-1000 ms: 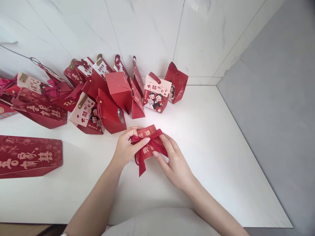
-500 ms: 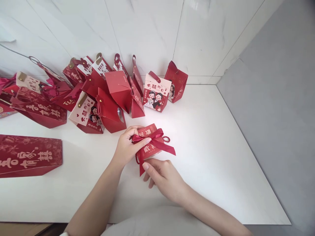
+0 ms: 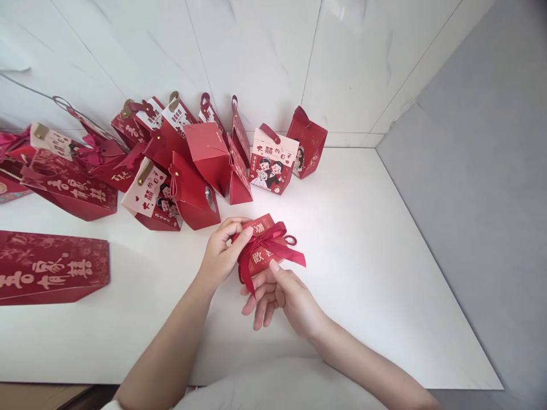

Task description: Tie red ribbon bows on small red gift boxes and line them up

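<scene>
Gripping, with left hand [image 3: 222,250], a small flat red card box with gold characters [image 3: 258,264]; pinning it from above by the thumb, supported underneath by fingers mostly hidden. Lies just right of left hand, directly beyond right hand [image 3: 267,287]. Seems to run lengthwise away from the body, leaning slightly left at the far end. Nearer with left hand, being in full hold; reaching only the near edge with right, thumb at or over it, fingers loosely curled and parted behind a dangling ribbon tail. Apparently holding nothing there; unclear as to contact.

Tied across the box: glossy red satin ribbon [image 3: 277,249] in a bow. Poking out on the side away from left hand: twisted red cord loop [image 3: 294,241].

Beyond left hand, crowded on the white surface [image 3: 363,285]: tent-shaped red card gift boxes with strap handles [image 3: 196,202]. Beyond right hand, well apart: red card box with pink flap and cartoon couple [image 3: 273,162]. Well left of left hand: long dark-red card box [image 3: 55,267]. No contents visible.
</scene>
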`<control>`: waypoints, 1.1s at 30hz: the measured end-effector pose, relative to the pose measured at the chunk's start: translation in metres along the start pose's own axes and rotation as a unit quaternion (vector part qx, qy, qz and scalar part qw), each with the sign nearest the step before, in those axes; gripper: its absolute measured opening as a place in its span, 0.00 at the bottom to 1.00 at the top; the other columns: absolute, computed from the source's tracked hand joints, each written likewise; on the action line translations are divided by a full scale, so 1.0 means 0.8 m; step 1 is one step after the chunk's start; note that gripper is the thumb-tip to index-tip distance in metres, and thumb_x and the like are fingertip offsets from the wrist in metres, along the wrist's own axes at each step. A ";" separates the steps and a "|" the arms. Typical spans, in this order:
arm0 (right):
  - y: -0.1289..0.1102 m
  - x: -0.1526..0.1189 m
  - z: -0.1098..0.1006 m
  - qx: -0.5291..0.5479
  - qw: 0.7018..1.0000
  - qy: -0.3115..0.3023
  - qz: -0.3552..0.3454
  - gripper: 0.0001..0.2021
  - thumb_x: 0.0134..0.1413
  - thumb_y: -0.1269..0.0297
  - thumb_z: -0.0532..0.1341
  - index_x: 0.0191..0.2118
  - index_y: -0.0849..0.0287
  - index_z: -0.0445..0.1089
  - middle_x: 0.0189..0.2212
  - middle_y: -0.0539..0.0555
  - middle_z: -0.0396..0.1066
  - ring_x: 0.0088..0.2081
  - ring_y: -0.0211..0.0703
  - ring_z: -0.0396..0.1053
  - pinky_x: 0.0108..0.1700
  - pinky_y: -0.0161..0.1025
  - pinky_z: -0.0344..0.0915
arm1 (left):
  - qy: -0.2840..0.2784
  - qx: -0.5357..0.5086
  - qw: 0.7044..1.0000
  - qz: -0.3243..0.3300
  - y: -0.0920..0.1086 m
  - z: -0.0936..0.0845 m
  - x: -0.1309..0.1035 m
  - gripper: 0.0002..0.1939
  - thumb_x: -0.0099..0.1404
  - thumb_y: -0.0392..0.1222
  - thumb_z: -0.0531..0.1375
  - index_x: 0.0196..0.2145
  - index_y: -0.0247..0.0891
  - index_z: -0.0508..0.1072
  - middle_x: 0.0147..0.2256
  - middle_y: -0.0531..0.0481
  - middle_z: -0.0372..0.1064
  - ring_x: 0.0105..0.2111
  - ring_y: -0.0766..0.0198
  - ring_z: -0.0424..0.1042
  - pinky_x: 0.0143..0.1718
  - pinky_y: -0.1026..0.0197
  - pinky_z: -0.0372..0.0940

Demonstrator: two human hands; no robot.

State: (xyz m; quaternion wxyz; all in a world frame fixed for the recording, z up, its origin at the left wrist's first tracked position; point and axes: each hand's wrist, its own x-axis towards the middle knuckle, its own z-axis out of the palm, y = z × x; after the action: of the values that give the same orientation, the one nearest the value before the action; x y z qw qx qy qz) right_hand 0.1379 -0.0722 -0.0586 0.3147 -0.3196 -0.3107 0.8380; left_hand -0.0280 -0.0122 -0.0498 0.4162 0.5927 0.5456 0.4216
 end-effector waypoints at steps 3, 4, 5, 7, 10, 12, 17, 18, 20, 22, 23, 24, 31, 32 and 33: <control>0.001 0.003 0.000 0.023 0.999 0.023 0.022 0.29 0.60 0.39 0.55 0.33 0.65 0.74 0.25 0.59 0.78 0.19 0.39 0.73 0.19 0.31 0.61 | -0.008 -0.011 1.000 0.001 -0.003 -0.001 0.002 0.19 0.68 0.49 0.58 0.23 0.38 0.63 0.46 0.46 0.71 0.50 0.58 0.70 0.52 0.57 0.62; 0.000 0.003 0.000 0.027 0.999 0.024 0.028 0.27 0.59 0.40 0.57 0.31 0.64 0.73 0.25 0.58 0.78 0.18 0.38 0.73 0.19 0.31 0.60 | -0.012 -0.007 1.000 0.005 -0.003 -0.001 0.002 0.18 0.67 0.48 0.60 0.23 0.38 0.62 0.46 0.47 0.71 0.49 0.57 0.71 0.52 0.56 0.62; 0.000 0.004 0.000 0.029 0.999 0.022 0.033 0.25 0.57 0.42 0.60 0.29 0.64 0.72 0.25 0.57 0.78 0.18 0.37 0.72 0.19 0.30 0.59 | -0.014 0.001 1.000 0.009 -0.003 -0.001 0.001 0.18 0.66 0.48 0.62 0.23 0.38 0.61 0.46 0.47 0.71 0.49 0.57 0.71 0.52 0.56 0.62; 0.000 0.003 -0.001 0.022 0.999 0.016 0.034 0.21 0.54 0.46 0.65 0.28 0.63 0.71 0.25 0.55 0.78 0.18 0.35 0.71 0.20 0.30 0.59 | -0.017 0.025 0.999 0.020 -0.001 -0.003 0.000 0.18 0.62 0.46 0.65 0.24 0.39 0.60 0.47 0.47 0.71 0.48 0.57 0.71 0.52 0.55 0.62; 0.000 0.002 -0.002 0.002 1.000 0.001 0.027 0.17 0.51 0.51 0.69 0.30 0.61 0.71 0.25 0.51 0.77 0.19 0.32 0.70 0.22 0.29 0.59 | -0.023 0.048 0.998 0.023 0.001 -0.006 0.000 0.18 0.59 0.45 0.67 0.24 0.39 0.61 0.47 0.47 0.71 0.48 0.55 0.72 0.52 0.53 0.62; 0.000 0.001 -0.003 -0.008 0.999 -0.025 0.022 0.16 0.52 0.52 0.69 0.30 0.61 0.70 0.25 0.51 0.76 0.21 0.33 0.70 0.22 0.29 0.59 | -0.031 0.039 0.999 0.015 0.002 -0.007 0.000 0.17 0.60 0.46 0.66 0.24 0.39 0.62 0.47 0.47 0.71 0.48 0.55 0.72 0.52 0.53 0.62; 0.002 -0.001 -0.003 -0.025 0.995 -0.096 0.028 0.15 0.55 0.52 0.67 0.32 0.60 0.70 0.30 0.53 0.77 0.28 0.37 0.73 0.24 0.31 0.62 | -0.038 0.012 0.999 0.005 0.003 -0.005 0.002 0.19 0.63 0.46 0.64 0.21 0.38 0.61 0.45 0.46 0.73 0.46 0.56 0.74 0.51 0.53 0.64; 0.002 -0.002 -0.003 -0.034 0.994 -0.096 0.027 0.14 0.55 0.53 0.66 0.33 0.60 0.70 0.33 0.54 0.77 0.31 0.38 0.73 0.25 0.31 0.64 | -0.036 0.015 0.999 0.007 0.002 -0.005 0.003 0.20 0.63 0.46 0.64 0.21 0.38 0.60 0.45 0.46 0.73 0.46 0.57 0.74 0.50 0.54 0.65; 0.002 -0.003 -0.001 -0.067 0.995 -0.077 0.015 0.13 0.56 0.53 0.66 0.34 0.59 0.72 0.37 0.54 0.76 0.36 0.39 0.72 0.30 0.33 0.66 | -0.041 0.024 0.999 0.013 0.002 -0.006 0.003 0.20 0.63 0.45 0.64 0.21 0.38 0.59 0.45 0.47 0.73 0.45 0.57 0.74 0.51 0.54 0.65; 0.001 -0.004 0.001 -0.104 0.993 -0.055 -0.005 0.13 0.57 0.53 0.65 0.35 0.59 0.74 0.38 0.54 0.75 0.39 0.40 0.71 0.38 0.36 0.68 | -0.062 0.029 0.997 0.019 0.002 -0.008 0.003 0.19 0.61 0.45 0.65 0.22 0.39 0.58 0.47 0.46 0.73 0.46 0.57 0.73 0.52 0.53 0.65; 0.000 -0.005 0.002 -0.119 0.992 -0.048 -0.013 0.13 0.58 0.53 0.64 0.35 0.59 0.74 0.39 0.53 0.74 0.40 0.40 0.70 0.41 0.37 0.68 | -0.074 0.030 0.997 0.021 0.002 -0.010 0.003 0.19 0.60 0.45 0.66 0.23 0.39 0.58 0.48 0.46 0.72 0.47 0.56 0.73 0.52 0.53 0.65; -0.001 -0.005 0.003 -0.129 0.991 -0.044 -0.018 0.12 0.59 0.53 0.64 0.35 0.58 0.74 0.39 0.53 0.74 0.42 0.41 0.70 0.45 0.39 0.67 | -0.084 0.031 0.996 0.021 0.002 -0.011 0.003 0.19 0.59 0.45 0.67 0.24 0.39 0.58 0.48 0.46 0.72 0.48 0.56 0.72 0.52 0.53 0.65; -0.007 -0.009 0.009 -0.206 0.978 -0.015 -0.029 0.10 0.61 0.60 0.61 0.29 0.57 0.70 0.49 0.52 0.73 0.54 0.49 0.69 0.52 0.42 0.64 | -0.094 0.047 0.994 0.010 0.006 -0.011 0.001 0.17 0.59 0.44 0.67 0.24 0.40 0.60 0.50 0.45 0.71 0.48 0.55 0.72 0.50 0.54 0.66; -0.006 -0.009 0.009 -0.217 0.976 -0.012 -0.034 0.10 0.61 0.61 0.61 0.29 0.56 0.70 0.49 0.52 0.73 0.53 0.49 0.69 0.52 0.42 0.64 | -0.092 0.050 0.994 0.014 0.005 -0.010 0.001 0.17 0.59 0.44 0.67 0.24 0.40 0.60 0.50 0.45 0.71 0.48 0.55 0.72 0.50 0.54 0.66; -0.006 -0.009 0.009 -0.227 0.973 -0.010 -0.040 0.09 0.60 0.63 0.61 0.29 0.56 0.70 0.49 0.51 0.74 0.53 0.48 0.69 0.52 0.42 0.64 | -0.091 0.052 0.994 0.018 0.005 -0.009 0.001 0.17 0.59 0.44 0.66 0.24 0.40 0.60 0.49 0.45 0.71 0.48 0.55 0.72 0.51 0.53 0.66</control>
State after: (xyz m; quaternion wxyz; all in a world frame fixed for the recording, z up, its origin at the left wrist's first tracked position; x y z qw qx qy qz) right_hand 0.1384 -0.0765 -0.0483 0.2640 -0.3614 -0.5087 0.7355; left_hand -0.0339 -0.0110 -0.0440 0.4252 0.6590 0.5162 0.3443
